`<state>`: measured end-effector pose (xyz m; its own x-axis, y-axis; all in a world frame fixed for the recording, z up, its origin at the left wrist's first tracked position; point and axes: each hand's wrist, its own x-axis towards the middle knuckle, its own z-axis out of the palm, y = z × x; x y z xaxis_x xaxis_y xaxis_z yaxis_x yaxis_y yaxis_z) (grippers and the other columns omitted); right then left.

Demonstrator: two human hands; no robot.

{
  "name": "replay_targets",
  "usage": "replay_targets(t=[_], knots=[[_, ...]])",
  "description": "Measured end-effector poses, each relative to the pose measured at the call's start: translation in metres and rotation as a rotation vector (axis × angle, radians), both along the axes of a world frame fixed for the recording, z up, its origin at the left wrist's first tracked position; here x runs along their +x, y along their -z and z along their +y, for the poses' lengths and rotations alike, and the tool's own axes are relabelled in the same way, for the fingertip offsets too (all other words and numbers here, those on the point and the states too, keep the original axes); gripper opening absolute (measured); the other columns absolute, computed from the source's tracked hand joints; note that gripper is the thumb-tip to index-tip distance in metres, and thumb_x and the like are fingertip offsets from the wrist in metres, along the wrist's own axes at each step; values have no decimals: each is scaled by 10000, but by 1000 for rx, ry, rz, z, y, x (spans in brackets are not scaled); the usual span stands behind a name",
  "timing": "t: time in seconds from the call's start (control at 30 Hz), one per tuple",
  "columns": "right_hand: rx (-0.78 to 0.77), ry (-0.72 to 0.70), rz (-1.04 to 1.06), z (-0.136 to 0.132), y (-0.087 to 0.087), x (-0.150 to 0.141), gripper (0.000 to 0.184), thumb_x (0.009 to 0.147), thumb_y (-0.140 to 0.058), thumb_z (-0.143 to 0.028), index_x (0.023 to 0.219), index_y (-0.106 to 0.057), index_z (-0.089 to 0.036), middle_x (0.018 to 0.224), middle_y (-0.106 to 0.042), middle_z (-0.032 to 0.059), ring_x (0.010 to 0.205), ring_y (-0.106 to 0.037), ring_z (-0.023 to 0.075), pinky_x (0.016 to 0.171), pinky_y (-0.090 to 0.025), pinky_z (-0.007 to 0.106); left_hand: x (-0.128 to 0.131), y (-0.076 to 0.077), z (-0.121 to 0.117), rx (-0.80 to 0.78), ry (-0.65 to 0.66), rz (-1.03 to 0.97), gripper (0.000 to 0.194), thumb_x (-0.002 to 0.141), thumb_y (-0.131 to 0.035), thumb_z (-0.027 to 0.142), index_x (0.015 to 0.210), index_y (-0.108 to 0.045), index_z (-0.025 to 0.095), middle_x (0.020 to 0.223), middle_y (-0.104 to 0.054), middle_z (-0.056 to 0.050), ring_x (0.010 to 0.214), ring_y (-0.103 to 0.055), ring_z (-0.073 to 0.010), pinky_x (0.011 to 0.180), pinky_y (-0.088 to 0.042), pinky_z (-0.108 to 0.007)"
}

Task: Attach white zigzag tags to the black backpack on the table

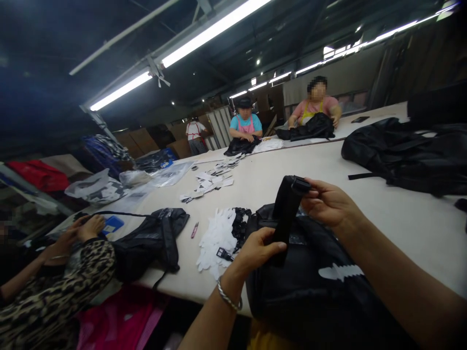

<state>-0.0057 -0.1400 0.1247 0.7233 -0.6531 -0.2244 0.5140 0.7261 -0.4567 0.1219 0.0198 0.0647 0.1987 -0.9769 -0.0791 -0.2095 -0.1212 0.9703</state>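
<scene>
A black bag [306,272] lies at the table's near edge in front of me. Above it, a wide black strap [286,206] is raised between my two hands. My left hand [257,250] grips the strap low down, thumb across its face. At the strap's folded upper end, my right hand [326,201] pinches it between thumb and fingers. A white toothed plastic piece [339,272] rests on the bag. Left of the bag is a pile of white pieces [217,240] with black buckles [241,226] beside it.
Pink-handled thread snips [194,230] lie left of the pile. A co-worker's hands [87,227] are at the left, near another black bag [153,240]. White and dark strips [209,182] are scattered farther back. Two people sit across the table [292,163]. More black bags [404,153] lie right.
</scene>
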Motion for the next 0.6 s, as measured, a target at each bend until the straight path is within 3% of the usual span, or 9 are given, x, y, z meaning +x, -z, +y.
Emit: replay_targets(t=[0.13, 0.27, 0.37, 0.47, 0.6], knots=[[-2, 37, 20, 6, -9, 5, 161, 822, -414, -63, 673, -462, -101, 495, -432, -41, 350, -347, 4, 271, -271, 86, -6, 7, 1, -45, 64, 147, 525, 630, -682, 287, 1108, -481, 204, 968, -581, -35, 900, -534, -161, 809, -416, -289], [9, 6, 38, 13, -15, 8, 160, 826, -407, -70, 679, -461, -105, 493, -428, -40, 353, -370, 10, 266, -263, 87, -5, 8, -8, -6, 94, 331, 429, 602, -706, 258, 985, -541, 157, 857, -611, -43, 798, -571, -158, 786, -425, -311], [-13, -37, 58, 13, -13, 7, 168, 822, -406, -74, 668, -462, -109, 476, -407, -44, 342, -356, 11, 264, -253, 89, -4, 3, -12, 3, 130, 443, 449, 554, -735, 241, 962, -570, 152, 794, -588, -9, 680, -548, -105, 700, -420, -257], [-59, -25, 101, 11, -8, 4, 190, 815, -419, -89, 629, -449, -117, 437, -366, -52, 330, -325, 10, 274, -253, 87, -6, -3, -12, -3, 130, 406, 443, 539, -744, 258, 942, -590, 157, 759, -547, 24, 613, -482, -51, 620, -379, -200], [-89, -21, 127, 7, -2, 2, 170, 786, -460, -104, 620, -440, -131, 410, -341, -64, 324, -302, 12, 276, -255, 86, -13, -5, -12, -7, 121, 242, 408, 536, -735, 244, 905, -587, 149, 694, -521, 39, 596, -461, -44, 581, -362, -180]])
